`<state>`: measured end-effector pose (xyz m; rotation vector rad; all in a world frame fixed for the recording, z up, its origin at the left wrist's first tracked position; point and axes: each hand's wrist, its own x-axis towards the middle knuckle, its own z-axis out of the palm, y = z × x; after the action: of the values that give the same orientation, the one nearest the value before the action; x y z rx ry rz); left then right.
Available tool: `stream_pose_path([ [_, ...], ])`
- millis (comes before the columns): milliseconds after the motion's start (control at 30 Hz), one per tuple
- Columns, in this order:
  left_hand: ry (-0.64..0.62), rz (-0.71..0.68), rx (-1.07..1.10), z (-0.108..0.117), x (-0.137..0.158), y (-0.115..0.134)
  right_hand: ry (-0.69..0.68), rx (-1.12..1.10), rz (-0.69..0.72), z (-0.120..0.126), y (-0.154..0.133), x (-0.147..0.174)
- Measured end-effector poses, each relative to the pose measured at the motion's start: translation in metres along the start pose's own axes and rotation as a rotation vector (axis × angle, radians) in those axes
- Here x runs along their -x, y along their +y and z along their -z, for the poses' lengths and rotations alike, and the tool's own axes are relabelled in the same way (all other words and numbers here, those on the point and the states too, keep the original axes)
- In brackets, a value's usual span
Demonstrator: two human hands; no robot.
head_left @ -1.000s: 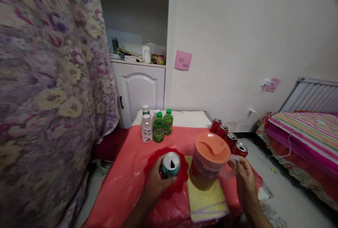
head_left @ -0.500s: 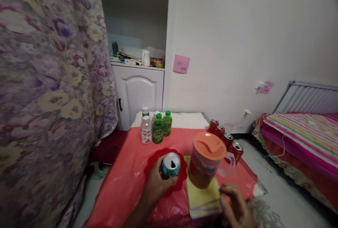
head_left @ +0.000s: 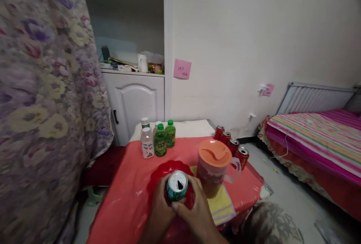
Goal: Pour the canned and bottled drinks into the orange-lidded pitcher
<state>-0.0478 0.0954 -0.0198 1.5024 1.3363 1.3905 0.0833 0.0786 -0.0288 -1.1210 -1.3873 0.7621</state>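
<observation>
Both hands wrapped the opened teal drink can (head_left: 176, 185): left hand (head_left: 159, 214) clasped its left side, right hand (head_left: 194, 212) closed over front and right, apparently to steady it. Can stood upright over the red plate (head_left: 158, 172) on the red tablecloth (head_left: 126, 199), just beside the orange-lidded pitcher (head_left: 214, 166) on a yellow cloth (head_left: 222, 208). Red cans (head_left: 234, 148) behind.

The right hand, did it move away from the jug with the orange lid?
Yes. The right hand left the jug, went left across the yellow cloth, and now wraps the teal can together with the left hand.
</observation>
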Motion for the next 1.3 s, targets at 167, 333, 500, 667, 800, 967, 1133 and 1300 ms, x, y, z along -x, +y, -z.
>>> stream_pose_path([
  [167,0.015,-0.070,-0.073,0.003,0.000,-0.017,-0.025,-0.023,-0.056,-0.009,-0.008,-0.009],
  [333,0.005,-0.046,-0.089,0.007,0.003,-0.013,-0.037,0.049,-0.113,-0.011,-0.017,-0.010],
  [500,-0.087,-0.155,-0.074,0.010,0.004,-0.027,0.005,0.085,-0.077,-0.003,-0.019,-0.004],
  [667,-0.289,-0.188,0.006,0.029,-0.001,-0.040,0.068,0.089,-0.042,0.013,-0.012,0.007],
  [800,-0.449,-0.102,-0.042,0.053,-0.007,-0.045,0.081,0.138,0.007,0.034,0.008,0.022],
  [967,-0.398,-0.039,-0.093,0.059,-0.019,-0.059,-0.022,0.209,0.149,0.087,0.056,0.046],
  [1133,-0.352,-0.018,-0.134,0.041,-0.029,-0.054,-0.008,0.268,0.089,0.147,0.070,0.062],
  [1300,-0.319,0.024,-0.066,0.025,-0.040,-0.056,0.235,0.349,-0.015,0.194,0.058,0.050],
])
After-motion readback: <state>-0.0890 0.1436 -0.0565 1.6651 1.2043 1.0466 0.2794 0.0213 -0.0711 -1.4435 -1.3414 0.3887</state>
